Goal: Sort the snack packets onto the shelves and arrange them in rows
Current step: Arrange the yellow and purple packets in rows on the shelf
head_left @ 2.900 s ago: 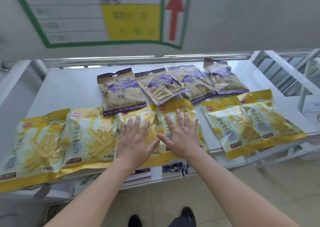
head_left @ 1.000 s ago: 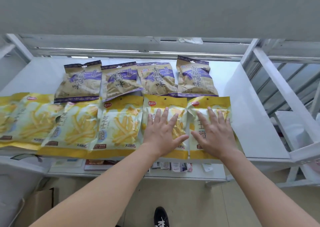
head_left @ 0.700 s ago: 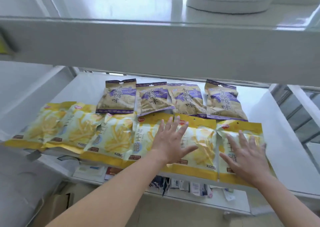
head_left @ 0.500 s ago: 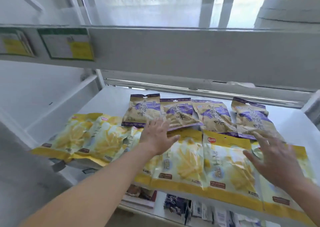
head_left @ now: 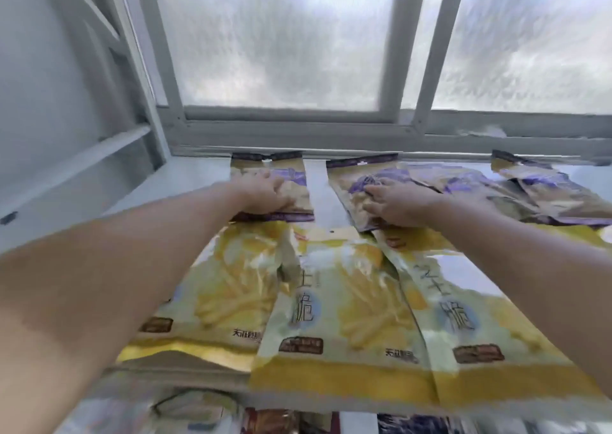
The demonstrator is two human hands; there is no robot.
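Yellow packets [head_left: 344, 307]: three in view, lying flat in the front row of the shelf [head_left: 195, 177], side edges overlapping, printed faces up.
Brown packets [head_left: 463, 183]: back row, just beyond the yellow ones and close to the window frame [head_left: 298, 129]; each has a purple label and dark purple end strips.
Left brown packet [head_left: 281, 165]: lies straight, top edge toward the frame, bottom strip touching the yellow row.
Second brown packet [head_left: 347, 185]: turned slightly askew, with a bare strip of shelf between it and the left one; its right side overlaps the next packet.
Far right packets: two more brown ones overlap each other; the picture is blurred there.
Left grip [head_left: 265, 195]: palm down on the left brown packet, fingers laid out over its face and not curled round it; it presses and does not pinch.
Right grip [head_left: 397, 205]: palm down on the second brown packet, fingers spread and pointing left across its face; flat contact, nothing held.
Arms: both bare forearms reach over the yellow row.
Window [head_left: 281, 36]: frosted panes behind the shelf.
Lower shelf [head_left: 281, 420]: blurred goods, not identifiable.
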